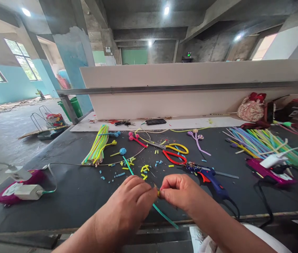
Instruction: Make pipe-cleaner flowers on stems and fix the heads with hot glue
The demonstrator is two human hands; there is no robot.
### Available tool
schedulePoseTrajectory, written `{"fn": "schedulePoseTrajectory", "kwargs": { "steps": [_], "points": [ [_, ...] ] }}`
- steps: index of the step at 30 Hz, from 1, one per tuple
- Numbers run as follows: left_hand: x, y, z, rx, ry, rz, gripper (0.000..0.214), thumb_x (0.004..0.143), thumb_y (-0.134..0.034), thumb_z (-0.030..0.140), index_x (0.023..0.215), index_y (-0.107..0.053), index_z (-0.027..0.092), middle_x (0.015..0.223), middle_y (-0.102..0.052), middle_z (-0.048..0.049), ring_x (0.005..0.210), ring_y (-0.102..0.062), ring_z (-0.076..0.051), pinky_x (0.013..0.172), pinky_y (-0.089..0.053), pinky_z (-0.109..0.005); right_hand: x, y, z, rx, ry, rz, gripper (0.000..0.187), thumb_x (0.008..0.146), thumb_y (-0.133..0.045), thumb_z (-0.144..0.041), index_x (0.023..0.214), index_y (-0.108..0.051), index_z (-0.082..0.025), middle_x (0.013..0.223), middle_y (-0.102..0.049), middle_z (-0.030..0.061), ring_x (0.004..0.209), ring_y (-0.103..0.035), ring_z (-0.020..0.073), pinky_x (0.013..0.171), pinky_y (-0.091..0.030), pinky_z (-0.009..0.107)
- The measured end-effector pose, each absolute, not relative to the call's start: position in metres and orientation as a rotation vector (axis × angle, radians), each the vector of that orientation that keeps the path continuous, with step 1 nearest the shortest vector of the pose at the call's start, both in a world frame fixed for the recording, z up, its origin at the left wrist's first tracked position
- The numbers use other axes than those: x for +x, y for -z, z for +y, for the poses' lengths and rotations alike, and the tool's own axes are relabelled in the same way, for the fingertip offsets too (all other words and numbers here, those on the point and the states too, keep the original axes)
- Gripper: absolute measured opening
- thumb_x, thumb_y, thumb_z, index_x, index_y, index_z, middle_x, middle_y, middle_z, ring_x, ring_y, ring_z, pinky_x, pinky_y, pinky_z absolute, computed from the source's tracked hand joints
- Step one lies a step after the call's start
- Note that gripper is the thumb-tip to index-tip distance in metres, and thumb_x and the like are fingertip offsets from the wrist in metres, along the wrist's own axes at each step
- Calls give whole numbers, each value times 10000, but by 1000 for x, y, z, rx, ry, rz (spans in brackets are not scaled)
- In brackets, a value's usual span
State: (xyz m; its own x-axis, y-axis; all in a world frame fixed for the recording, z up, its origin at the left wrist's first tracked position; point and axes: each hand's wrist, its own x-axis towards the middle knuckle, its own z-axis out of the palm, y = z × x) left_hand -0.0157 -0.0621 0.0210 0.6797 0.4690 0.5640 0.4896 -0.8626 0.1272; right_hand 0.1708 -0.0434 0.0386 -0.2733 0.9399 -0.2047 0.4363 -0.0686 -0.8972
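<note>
My left hand (133, 198) and my right hand (180, 191) meet near the table's front edge, both pinched closed. Between their fingertips sits a small yellow piece (158, 192) on a thin wire. A teal stem (161, 213) runs from under my left hand down toward the table edge, and its far part (127, 166) reaches back among the scraps. Which hand carries the stem I cannot tell. A blue glue gun (212, 179) lies just right of my right hand.
Red and yellow scissors (173, 153) lie past the hands among cut scraps. A yellow-green stem bundle (97, 146) is at the left, a big mixed bundle (264, 144) at the right. Pink boxes with white adapters (19, 188) (270, 167) flank the black table (80, 189).
</note>
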Motion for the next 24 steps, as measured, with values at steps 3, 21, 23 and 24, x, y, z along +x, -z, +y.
{"fn": "schedulePoseTrajectory", "kwargs": {
  "steps": [3,21,23,24],
  "points": [
    [-14,-22,-59,-2862,817,-760,130,872,-481,114,966,-568,133,846,-634,-59,773,-534,-180,752,-465,-335,171,-38,-44,-1481,-1353,-1703,105,597,-504,-253,526,-507,-176,450,-309,-86,463,-246,73,435,-181,217],
    [-7,-20,-62,-3204,1482,-1895,137,791,-564,190,686,-644,153,639,-589,8,622,-497,-109,593,-363,-213,206,-64,-47,-941,-452,-2423,137,878,-530,-198,792,-636,-199,690,-620,-12,630,-552,105,602,-394,200],
    [-7,-20,-64,-3371,1641,-2011,142,769,-601,233,658,-640,153,604,-554,18,588,-455,-99,570,-339,-216,202,-60,-45,-843,-456,-2358,127,878,-534,-185,803,-636,-186,704,-633,2,640,-572,104,622,-416,194],
    [-7,-19,-65,-3441,1769,-2038,153,755,-624,259,647,-635,152,591,-544,19,569,-436,-95,553,-325,-218,200,-57,-43,-824,-466,-2317,122,871,-544,-180,793,-637,-180,698,-634,5,633,-576,102,613,-421,189]
  ]
}}
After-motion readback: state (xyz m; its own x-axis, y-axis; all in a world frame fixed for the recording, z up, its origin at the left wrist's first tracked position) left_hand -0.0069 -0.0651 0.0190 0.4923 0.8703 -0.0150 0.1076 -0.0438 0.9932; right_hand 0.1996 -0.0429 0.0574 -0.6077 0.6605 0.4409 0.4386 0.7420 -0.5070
